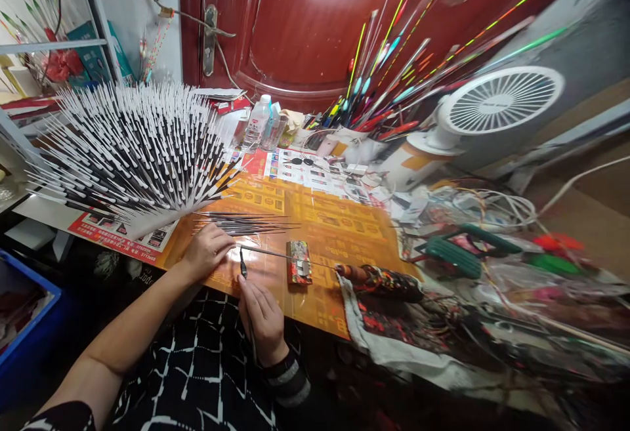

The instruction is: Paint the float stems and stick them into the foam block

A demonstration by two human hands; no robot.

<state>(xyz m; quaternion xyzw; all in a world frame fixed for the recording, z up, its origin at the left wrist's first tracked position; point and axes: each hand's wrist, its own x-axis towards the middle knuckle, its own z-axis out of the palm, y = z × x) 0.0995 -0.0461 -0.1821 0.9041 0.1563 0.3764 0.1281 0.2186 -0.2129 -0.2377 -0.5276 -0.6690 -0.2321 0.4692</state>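
Note:
My left hand (209, 252) is closed on the end of a slim dark fishing float (263, 250), which points right across the table. Its thin tip passes over a small paint-stained block (299, 272). In my right hand (262, 316) is a small brush (243, 267), pinched between the fingers, its black bristles up close to the float near the left fingers. Whether bristles and float touch, I cannot tell. Several more dark floats (241, 222) lie in a row just beyond my left hand. A dense stand of black-and-white floats (152, 149) fans out at the left.
A dark-stained tool with a brown handle (378, 281) lies on a stained cloth (378, 346) at right. Behind it are green-handled pliers (453, 255) and tangled cables. A white fan (502, 103), plastic bottles (256, 123) and colourful rods stand at the back. A blue bin (37, 326) is lower left.

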